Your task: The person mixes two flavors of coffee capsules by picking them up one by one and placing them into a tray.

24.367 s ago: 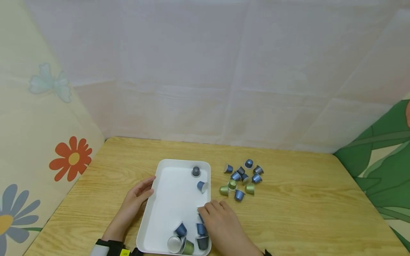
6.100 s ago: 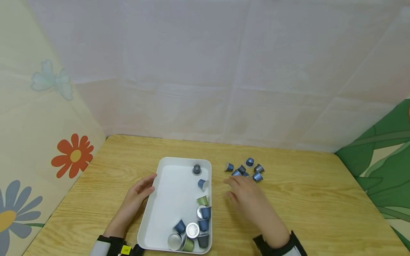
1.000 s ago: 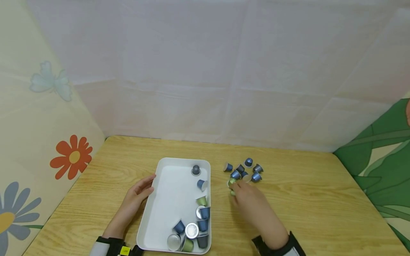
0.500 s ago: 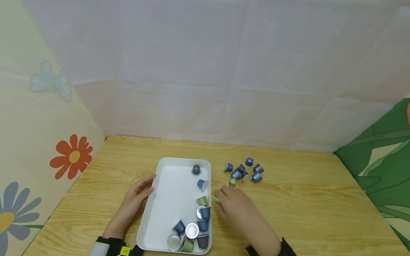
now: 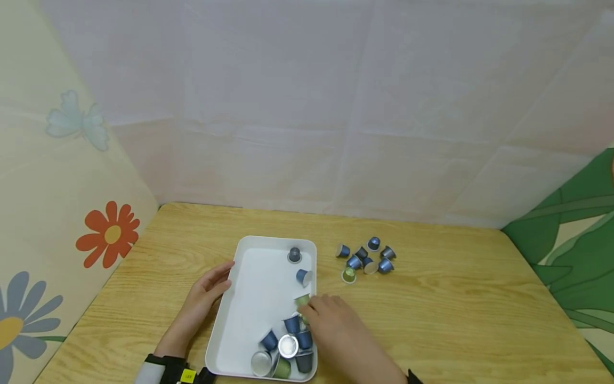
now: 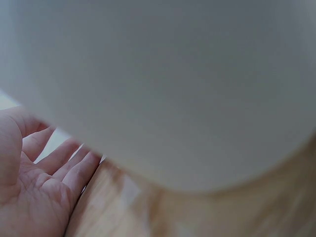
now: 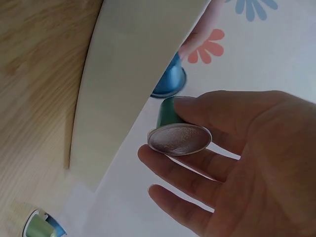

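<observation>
My right hand [image 5: 338, 330] is over the right rim of the white tray [image 5: 254, 298], pinching a green coffee capsule [image 7: 170, 112] between thumb and fingers. Its foil lid faces the right wrist camera. Just beyond it in that view is a blue capsule [image 7: 173, 78]. My left hand [image 5: 203, 293] lies along the tray's left side, fingers extended at the rim. In the left wrist view the tray's blurred wall hides part of that hand [image 6: 44, 182]. Several blue, green, grey and foil-up capsules [image 5: 288, 346] crowd the tray's near right part. A grey capsule [image 5: 295, 255] stands at its far right.
Right of the tray, on the wooden table [image 5: 455, 309], is a loose group of blue and dark capsules [image 5: 354, 262], with one green capsule [image 5: 349, 274] at its near side. A pale cloth backdrop [image 5: 307, 133] rises behind the table.
My right hand has carried a green capsule left from the table group to the tray. A blue capsule inside has shifted left. Over the longer span, more capsules have come into the tray. Left hand still.
</observation>
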Tool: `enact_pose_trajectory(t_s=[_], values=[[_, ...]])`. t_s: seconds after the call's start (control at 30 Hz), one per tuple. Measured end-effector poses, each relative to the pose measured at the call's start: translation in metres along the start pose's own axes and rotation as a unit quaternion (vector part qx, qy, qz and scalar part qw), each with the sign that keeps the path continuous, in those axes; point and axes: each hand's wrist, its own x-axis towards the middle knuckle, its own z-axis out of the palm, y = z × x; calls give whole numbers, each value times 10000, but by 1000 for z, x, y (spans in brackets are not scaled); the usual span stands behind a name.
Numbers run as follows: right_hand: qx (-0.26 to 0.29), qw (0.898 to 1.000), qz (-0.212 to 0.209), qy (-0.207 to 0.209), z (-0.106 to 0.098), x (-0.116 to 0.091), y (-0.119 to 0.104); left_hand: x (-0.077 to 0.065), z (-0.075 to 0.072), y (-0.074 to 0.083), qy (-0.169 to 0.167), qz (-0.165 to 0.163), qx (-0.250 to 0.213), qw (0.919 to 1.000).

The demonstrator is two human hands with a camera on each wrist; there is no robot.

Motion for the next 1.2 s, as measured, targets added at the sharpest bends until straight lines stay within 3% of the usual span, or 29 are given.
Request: enact_pose_trajectory(t_s=[0.3,0.6,1.2], values=[[29,9990,-36,-448,0,0,-10,-1,0,-1,-48,-57,10,10000],[420,9947,107,-932,1,2,-12,-2,0,1,-64,-47,5,10000],[-16,9996,-233,-149,10,1,-11,2,-1,0,-92,106,-150,9998]])
